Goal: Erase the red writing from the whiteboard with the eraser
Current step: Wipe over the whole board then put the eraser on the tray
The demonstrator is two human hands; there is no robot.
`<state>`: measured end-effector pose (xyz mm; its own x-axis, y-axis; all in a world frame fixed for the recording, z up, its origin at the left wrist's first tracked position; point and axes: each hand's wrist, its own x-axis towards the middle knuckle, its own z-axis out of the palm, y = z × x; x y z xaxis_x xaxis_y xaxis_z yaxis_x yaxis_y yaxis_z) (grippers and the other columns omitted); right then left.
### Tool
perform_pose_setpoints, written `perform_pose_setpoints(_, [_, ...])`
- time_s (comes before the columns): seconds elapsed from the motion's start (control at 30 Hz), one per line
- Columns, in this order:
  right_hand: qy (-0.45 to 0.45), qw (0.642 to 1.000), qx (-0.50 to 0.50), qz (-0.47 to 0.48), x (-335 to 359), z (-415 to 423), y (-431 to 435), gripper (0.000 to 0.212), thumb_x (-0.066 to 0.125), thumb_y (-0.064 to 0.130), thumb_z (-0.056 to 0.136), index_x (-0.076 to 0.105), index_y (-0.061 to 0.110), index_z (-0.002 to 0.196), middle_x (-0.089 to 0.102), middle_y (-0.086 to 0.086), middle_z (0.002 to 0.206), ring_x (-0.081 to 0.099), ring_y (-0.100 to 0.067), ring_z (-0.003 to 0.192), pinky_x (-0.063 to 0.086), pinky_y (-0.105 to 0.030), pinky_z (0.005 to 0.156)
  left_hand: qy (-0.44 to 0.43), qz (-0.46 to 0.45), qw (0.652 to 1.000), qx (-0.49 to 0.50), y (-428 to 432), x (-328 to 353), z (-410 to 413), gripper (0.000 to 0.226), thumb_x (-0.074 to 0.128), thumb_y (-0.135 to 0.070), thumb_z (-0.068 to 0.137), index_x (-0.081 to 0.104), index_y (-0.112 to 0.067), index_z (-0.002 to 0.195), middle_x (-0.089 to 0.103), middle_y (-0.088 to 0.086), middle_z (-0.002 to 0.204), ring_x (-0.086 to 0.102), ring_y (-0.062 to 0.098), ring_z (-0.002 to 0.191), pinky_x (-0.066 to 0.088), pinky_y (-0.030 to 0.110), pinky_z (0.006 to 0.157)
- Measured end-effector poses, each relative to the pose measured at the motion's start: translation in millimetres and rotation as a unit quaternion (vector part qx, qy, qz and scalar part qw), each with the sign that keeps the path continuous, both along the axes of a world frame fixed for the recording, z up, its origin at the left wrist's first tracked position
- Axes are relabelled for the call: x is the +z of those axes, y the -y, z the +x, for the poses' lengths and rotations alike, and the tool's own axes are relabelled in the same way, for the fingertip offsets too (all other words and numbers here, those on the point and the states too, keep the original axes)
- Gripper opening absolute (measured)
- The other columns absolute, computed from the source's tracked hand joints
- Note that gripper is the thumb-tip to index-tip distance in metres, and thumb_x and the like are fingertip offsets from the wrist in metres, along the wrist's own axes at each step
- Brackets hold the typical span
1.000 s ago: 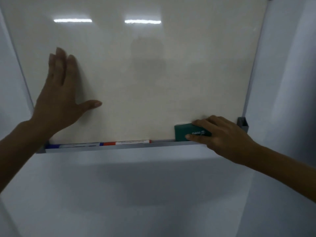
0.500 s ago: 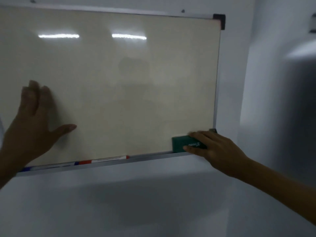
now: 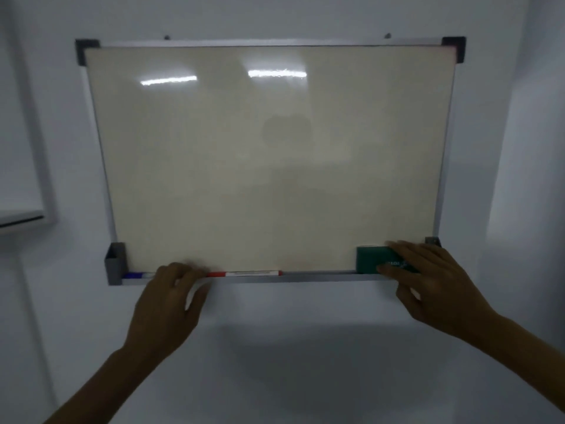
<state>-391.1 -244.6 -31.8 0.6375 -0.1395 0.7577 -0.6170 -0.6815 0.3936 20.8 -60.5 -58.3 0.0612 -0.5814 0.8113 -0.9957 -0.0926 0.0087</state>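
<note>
The whiteboard [image 3: 269, 166] hangs on the wall, and I see no red writing on its cream surface. A green eraser [image 3: 371, 260] stands on the marker tray [image 3: 321, 276] at the board's lower right. My right hand [image 3: 434, 286] grips it, fingers on its top and thumb at its lower front. My left hand [image 3: 165, 304] is at the tray's left part, fingers curled over the rim and thumb beneath it.
A red-capped marker [image 3: 244, 273] lies in the tray just right of my left hand, and a blue one [image 3: 136, 275] just left of it. A white framed panel [image 3: 27, 179] is on the wall to the left.
My left hand has come down off the board face to the tray rim. The view has pulled back, showing the whole board. My right hand stays on the eraser.
</note>
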Motion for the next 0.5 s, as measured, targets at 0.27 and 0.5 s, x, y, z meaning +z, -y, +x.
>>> perform_pose_setpoints(0.27, [0.098,0.994,-0.021,0.031,-6,19,-10,0.047,0.061,0.021,0.083,0.061,0.003,0.126,0.064,-0.013,0.122,0.061,-0.03,0.108,0.039,-0.045,0.102,-0.037,0.013,0.999,-0.006,-5,-5,-8,0.039,0.052,-0.034,0.088,0.06,-0.01,0.119,0.059,0.012,0.114,0.057,0.027,0.103,0.054,0.033,0.073])
perform_pose_setpoints(0.5, [0.103,0.99,-0.087,0.028,-12,30,-20,0.047,0.058,0.011,0.079,0.059,0.0,0.125,0.062,-0.017,0.125,0.057,-0.033,0.118,0.034,-0.052,0.105,-0.059,0.059,0.996,0.006,-16,-3,-19,0.052,0.071,-0.016,0.079,0.056,-0.009,0.127,0.056,0.015,0.124,0.058,0.032,0.109,0.056,0.036,0.071])
